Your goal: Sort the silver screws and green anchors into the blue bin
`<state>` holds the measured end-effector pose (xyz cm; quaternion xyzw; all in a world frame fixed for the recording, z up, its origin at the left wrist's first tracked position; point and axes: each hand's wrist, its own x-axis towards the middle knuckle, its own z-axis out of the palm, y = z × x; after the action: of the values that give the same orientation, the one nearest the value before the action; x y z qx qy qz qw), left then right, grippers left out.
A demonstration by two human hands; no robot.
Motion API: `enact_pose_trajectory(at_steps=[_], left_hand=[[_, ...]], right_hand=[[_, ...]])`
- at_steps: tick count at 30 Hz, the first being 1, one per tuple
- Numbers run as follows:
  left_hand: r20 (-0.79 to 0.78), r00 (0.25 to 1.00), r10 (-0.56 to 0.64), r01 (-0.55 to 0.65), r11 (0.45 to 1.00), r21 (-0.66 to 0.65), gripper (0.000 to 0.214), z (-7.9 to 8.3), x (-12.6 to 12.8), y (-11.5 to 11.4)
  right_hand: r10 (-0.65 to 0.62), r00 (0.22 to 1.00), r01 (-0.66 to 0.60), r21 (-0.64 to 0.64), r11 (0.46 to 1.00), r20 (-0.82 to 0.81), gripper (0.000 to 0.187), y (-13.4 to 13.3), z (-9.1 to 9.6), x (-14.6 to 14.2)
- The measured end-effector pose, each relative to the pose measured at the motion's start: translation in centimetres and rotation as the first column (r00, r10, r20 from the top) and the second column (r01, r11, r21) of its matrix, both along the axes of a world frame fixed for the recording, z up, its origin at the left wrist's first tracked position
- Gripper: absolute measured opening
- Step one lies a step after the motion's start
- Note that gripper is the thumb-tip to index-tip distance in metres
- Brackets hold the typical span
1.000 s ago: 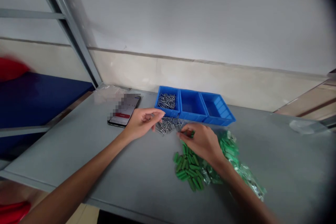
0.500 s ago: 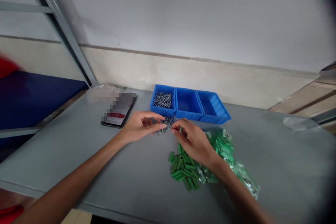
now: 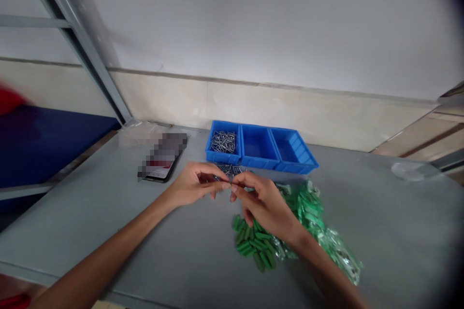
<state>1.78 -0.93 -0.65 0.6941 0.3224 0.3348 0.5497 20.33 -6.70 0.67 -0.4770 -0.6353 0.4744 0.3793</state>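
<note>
My left hand (image 3: 199,184) is closed in a pinch, thumb against fingertips. Its tips almost meet those of my right hand (image 3: 261,201), which also pinches. Whatever lies between the fingertips is too small to make out. Just behind the fingers, loose screws (image 3: 232,170) lie on the grey table (image 3: 163,246), partly covered by my hands. More screws (image 3: 223,142) fill the left compartment of the blue bin (image 3: 259,161). Below my right hand is a pile of short green plastic plugs (image 3: 255,246).
Clear bags with green contents (image 3: 310,210) lie right of the pile, partly under my right forearm. A phone (image 3: 163,157) and a crumpled clear bag (image 3: 139,130) are at the left. Clear plastic (image 3: 409,171) rests far right. A metal frame (image 3: 83,48) rises at the left.
Both hands have drawn slightly nearer to me, off the loose screws, and their fingertips have come together. The view has tilted a little.
</note>
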Motion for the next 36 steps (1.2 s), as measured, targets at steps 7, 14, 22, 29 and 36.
enact_pose_trajectory(at_steps=[7, 14, 22, 29, 36], left_hand=[[-0.006, 1.0, 0.01, -0.01, 1.0, 0.006, 0.02, -0.3, 0.0, 0.1], [0.009, 1.0, 0.015, -0.014, 1.0, -0.012, 0.019, -0.4, 0.0, 0.2], [-0.023, 0.999, -0.028, 0.027, 0.999, -0.025, 0.016, -0.8, 0.1, 0.2], [-0.023, 0.995, -0.093, 0.089, 0.989, -0.119, 0.017, -1.3, -0.2, 0.4], [-0.028, 0.999, -0.024, 0.021, 0.997, -0.076, 0.033, -0.3, -0.5, 0.6]], right_hand=[[-0.103, 0.993, 0.106, 0.053, 0.993, -0.051, 0.008, 0.3, -0.1, -0.1], [-0.167, 0.979, 0.178, 0.087, 0.98, -0.117, 0.012, 0.2, -0.2, -0.3], [-0.164, 0.984, 0.173, 0.17, 0.97, -0.066, 0.011, -0.1, -0.7, -0.6], [-0.164, 0.983, 0.174, 0.127, 0.976, -0.087, 0.008, 0.3, -1.1, -0.5], [-0.512, 0.853, 0.456, 0.625, 0.634, -0.103, 0.015, -1.5, 2.4, -1.0]])
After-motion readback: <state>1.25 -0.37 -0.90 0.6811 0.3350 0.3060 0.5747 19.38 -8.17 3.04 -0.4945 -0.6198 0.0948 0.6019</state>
